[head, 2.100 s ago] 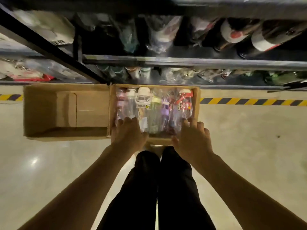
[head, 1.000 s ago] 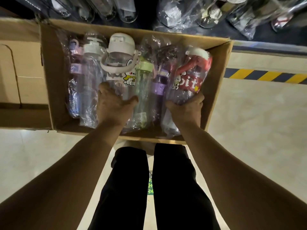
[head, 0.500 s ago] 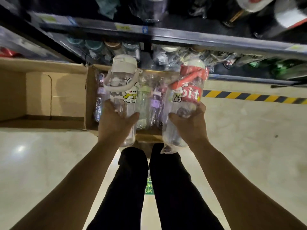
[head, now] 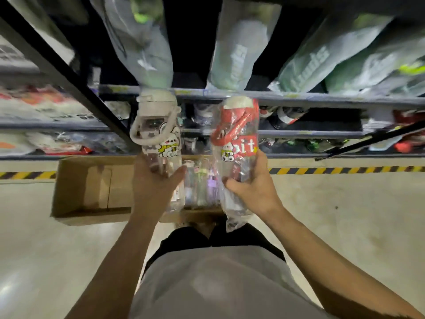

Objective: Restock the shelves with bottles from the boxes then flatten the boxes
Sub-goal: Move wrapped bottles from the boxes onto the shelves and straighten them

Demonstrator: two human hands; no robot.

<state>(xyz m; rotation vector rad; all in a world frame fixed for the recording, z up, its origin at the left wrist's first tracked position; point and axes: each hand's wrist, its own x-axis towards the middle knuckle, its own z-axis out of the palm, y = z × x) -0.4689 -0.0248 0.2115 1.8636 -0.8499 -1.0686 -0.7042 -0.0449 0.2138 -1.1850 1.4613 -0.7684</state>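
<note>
My left hand (head: 153, 189) grips a clear bottle with a white lid and strap (head: 158, 132), wrapped in plastic, held upright in front of the shelves. My right hand (head: 254, 187) grips a clear bottle with a red lid and red label (head: 235, 134), also in a plastic bag. Both bottles are raised above the open cardboard box (head: 197, 215) on the floor, where several wrapped bottles (head: 202, 185) lie between my hands. A second cardboard box (head: 92, 187), with no bottles visible inside, stands to its left.
Dark metal shelves (head: 299, 97) run across the top, stocked with bagged bottles (head: 236, 51) on several levels. A black upright post (head: 69, 77) slants down on the left. Yellow-black floor tape (head: 345, 170) marks the shelf base. My legs stand just behind the boxes.
Both hands took hold of a bottle inside the box and lifted them out and up toward the shelves. I stood up, so more of the upper shelves shows.
</note>
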